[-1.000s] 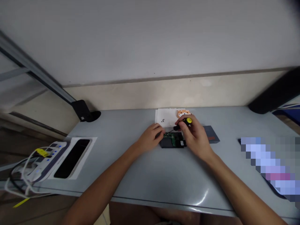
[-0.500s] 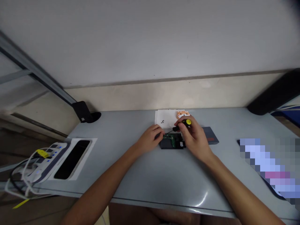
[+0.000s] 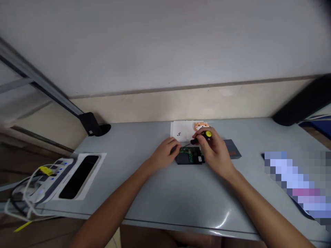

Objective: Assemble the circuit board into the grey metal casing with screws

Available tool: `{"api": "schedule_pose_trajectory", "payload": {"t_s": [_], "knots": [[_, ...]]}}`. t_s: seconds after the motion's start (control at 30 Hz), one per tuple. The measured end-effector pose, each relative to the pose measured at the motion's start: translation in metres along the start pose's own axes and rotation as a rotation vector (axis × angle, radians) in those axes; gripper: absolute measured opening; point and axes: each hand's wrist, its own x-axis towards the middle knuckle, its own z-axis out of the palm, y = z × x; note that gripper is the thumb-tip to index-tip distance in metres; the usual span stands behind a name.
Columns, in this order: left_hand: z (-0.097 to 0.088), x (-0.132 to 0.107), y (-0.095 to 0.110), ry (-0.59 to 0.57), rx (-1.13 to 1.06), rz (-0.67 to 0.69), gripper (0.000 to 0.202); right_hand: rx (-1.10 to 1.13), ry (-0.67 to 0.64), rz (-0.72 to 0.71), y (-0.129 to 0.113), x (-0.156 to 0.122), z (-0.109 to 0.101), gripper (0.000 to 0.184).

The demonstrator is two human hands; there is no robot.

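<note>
Dim, greyish light is lying over the worktop (image 3: 144, 203), glare (image 3: 223, 219) streaking its near side below the right hand (image 3: 216, 153). Pixel blocks (image 3: 297, 186) are masking a patch farther right; detail between the hands (image 3: 165, 152) is looking soft; lens distortion is stretching the outer edges.

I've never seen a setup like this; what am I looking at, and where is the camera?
There is no machine here, just a person's two bare hands, seen by a head-worn camera looking forward and down. The right hand holds a screwdriver with a yellow-ended handle, its shaft slanting towards a green circuit board. The left hand has its fingertips at the board's upper left corner. Beyond lies white paper with small dark pieces. Far left are a phone and a power strip. Something at right is pixelated.
</note>
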Motion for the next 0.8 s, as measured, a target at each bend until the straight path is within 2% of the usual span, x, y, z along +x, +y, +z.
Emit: {"api": "schedule_pose_trajectory", "payload": {"t_s": [0.27,0.43,0.53,0.6,0.67,0.8], "knots": [[0.002,-0.003,0.002,0.078,-0.087,0.045,0.018,0.124,0.067,0.018,-0.010,0.003,-0.004,0.021],[0.000,0.001,0.005,0.140,-0.018,0.048,0.021,0.088,0.265,-0.021,-0.009,0.011,-0.015,0.029],[-0.003,0.018,0.007,0.144,0.071,0.043,0.020,0.024,0.394,-0.019,-0.004,0.016,-0.024,0.031],[-0.005,0.036,0.009,0.078,0.141,0.044,0.018,-0.003,0.434,-0.004,0.001,0.017,-0.028,0.033],[-0.005,0.055,0.011,-0.001,0.217,0.019,0.016,-0.033,0.439,0.021,0.006,0.019,-0.031,0.035],[0.003,0.081,0.014,-0.047,0.324,-0.124,0.015,-0.123,0.407,0.081,0.015,0.020,-0.034,0.038]]}}
